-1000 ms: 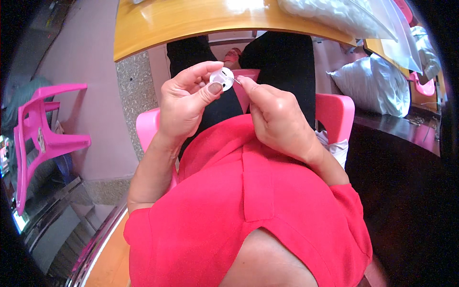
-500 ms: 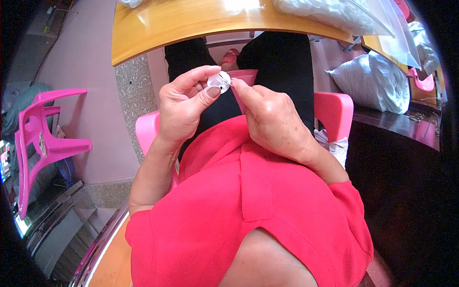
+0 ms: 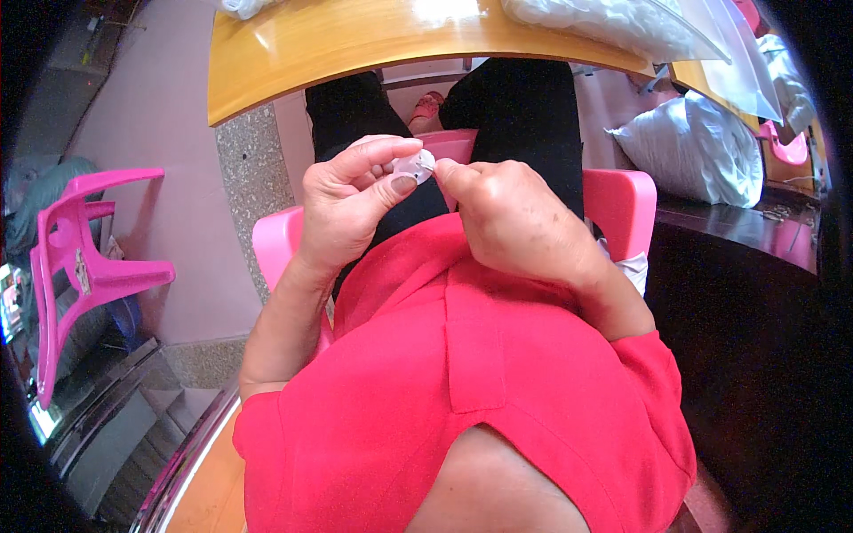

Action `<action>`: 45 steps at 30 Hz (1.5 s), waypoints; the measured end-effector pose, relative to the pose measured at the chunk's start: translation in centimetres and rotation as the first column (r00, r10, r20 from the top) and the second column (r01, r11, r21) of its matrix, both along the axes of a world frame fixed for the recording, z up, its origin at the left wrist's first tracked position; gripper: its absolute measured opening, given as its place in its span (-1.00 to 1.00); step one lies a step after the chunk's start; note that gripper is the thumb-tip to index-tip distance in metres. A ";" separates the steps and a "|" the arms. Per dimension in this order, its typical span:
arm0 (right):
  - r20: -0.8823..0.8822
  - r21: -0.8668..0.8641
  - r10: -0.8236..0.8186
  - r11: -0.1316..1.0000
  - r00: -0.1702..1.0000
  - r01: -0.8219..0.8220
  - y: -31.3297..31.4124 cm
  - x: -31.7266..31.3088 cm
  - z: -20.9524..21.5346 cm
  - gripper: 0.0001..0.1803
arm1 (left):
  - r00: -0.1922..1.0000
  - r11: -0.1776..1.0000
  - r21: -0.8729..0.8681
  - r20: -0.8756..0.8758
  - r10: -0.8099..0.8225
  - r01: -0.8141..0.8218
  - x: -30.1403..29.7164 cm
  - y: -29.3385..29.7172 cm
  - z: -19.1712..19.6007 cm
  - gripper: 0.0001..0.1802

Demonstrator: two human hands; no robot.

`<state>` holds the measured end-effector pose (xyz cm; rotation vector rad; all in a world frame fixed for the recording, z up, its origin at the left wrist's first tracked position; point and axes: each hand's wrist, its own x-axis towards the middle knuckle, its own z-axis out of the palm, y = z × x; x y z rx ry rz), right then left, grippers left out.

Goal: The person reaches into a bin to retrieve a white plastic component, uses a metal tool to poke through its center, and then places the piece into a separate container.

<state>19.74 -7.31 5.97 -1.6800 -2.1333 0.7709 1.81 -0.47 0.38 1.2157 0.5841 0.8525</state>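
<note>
A small round white plastic piece [image 3: 410,166] with dark spots is pinched between the thumb and forefinger of my left hand [image 3: 355,191], above my lap. My right hand [image 3: 511,209] is closed, its thumb and forefinger pressed together right beside the piece. From those fingertips a thin, shiny tip [image 3: 428,166] reaches to the white piece; the rest of what my right hand grips is hidden. Both hands are held in front of my red top, nearer to me than the table edge.
A yellow wooden table [image 3: 355,58] spans the top, with a clear bag of white pieces [image 3: 613,31] on it. A stuffed white sack [image 3: 697,151] stands at right. On the left is a pink plastic chair [image 3: 80,258]. A pink container [image 3: 449,142] sits between my knees.
The white piece has turned in my left fingers, from nearly face-on to tilted, and shifted slightly right. My right hand has tipped a little at the wrist and stays against it.
</note>
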 end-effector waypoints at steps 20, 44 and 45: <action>0.110 0.071 -0.080 0.995 0.991 0.072 -0.2 0.1 0.3 -0.77 | 0.993 0.963 -0.266 0.115 -0.006 0.036 0.7 0.4 -0.9 -0.62; 0.378 0.054 0.066 0.994 0.923 -0.093 -0.2 -0.4 1.1 -0.79 | 1.000 0.989 -0.144 0.015 -0.016 0.018 0.8 -0.1 -1.2 -0.62; 0.358 0.061 0.037 0.996 0.933 -0.063 -0.3 -0.4 1.0 -0.79 | 0.999 0.985 -0.166 0.024 -0.032 0.035 0.8 0.0 -1.2 -0.60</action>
